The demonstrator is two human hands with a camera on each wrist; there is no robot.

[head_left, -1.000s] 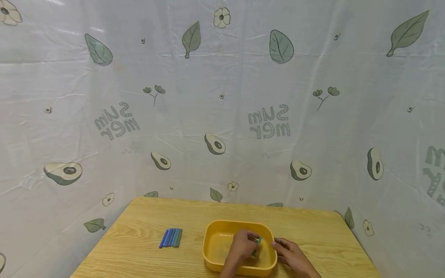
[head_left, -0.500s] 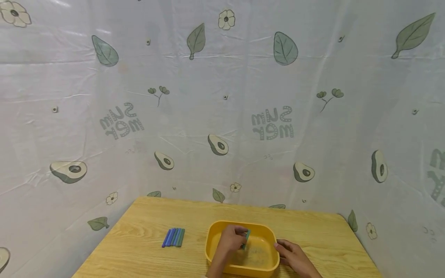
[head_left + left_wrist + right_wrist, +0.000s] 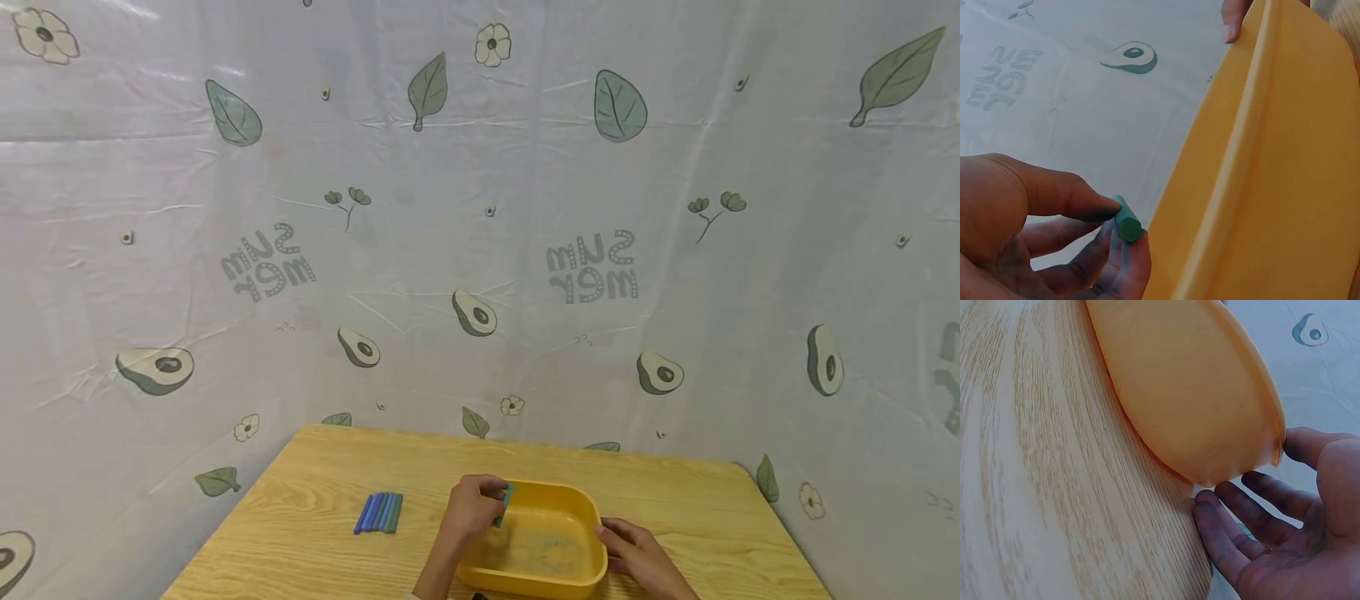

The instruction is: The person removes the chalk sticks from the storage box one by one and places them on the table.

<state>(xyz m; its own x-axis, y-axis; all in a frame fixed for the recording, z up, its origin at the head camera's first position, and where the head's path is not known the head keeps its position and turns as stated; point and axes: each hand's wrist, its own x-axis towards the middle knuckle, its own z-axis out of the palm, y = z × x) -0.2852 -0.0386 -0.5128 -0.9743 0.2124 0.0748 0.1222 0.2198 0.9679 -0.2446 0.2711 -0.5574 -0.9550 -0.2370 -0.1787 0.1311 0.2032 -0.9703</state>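
My left hand [image 3: 471, 507] pinches a green chalk stick [image 3: 1127, 222] between thumb and fingers, over the left side of a yellow plastic tub [image 3: 540, 582]. Dark smudges mark the fingertips. Seen from the head, the chalk [image 3: 504, 505] slants upward beside the fingers, partly covered by them. At the tub's right end, my right hand [image 3: 637, 557] grips the wall, its thumb at the rim and its fingers against the outside. Grey powder traces cover the tub's floor. Left of the tub lies a side-by-side row of blue and green chalk sticks [image 3: 378, 513].
The tub stands on a light wood-grain table [image 3: 300, 550], near its front. Behind and on both sides hangs a pale sheet [image 3: 420, 350] printed with avocados, leaves and flowers.
My left hand has moved left and up from the tub's right half to its left rim, carrying the green chalk stick. The right hand stays at the tub's right end.
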